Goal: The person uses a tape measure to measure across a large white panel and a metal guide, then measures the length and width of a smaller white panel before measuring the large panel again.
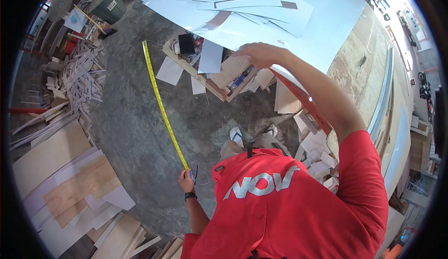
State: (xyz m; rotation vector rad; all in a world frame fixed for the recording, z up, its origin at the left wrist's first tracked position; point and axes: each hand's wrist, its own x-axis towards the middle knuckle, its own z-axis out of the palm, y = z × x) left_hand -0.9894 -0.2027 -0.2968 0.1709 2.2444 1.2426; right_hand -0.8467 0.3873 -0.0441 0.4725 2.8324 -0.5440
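- Yellow tape measure (162,108): the left hand (186,181), the nearer one, is closed around its case end.
- From there its long axis stretches forward and slightly left, over the floor (126,124).
- Well right of it, the right hand (256,55) meets the white sheet (326,26); whether it grips, I cannot tell.

left grip (186,180): curled, out leftward | right grip (257,55): extended forward
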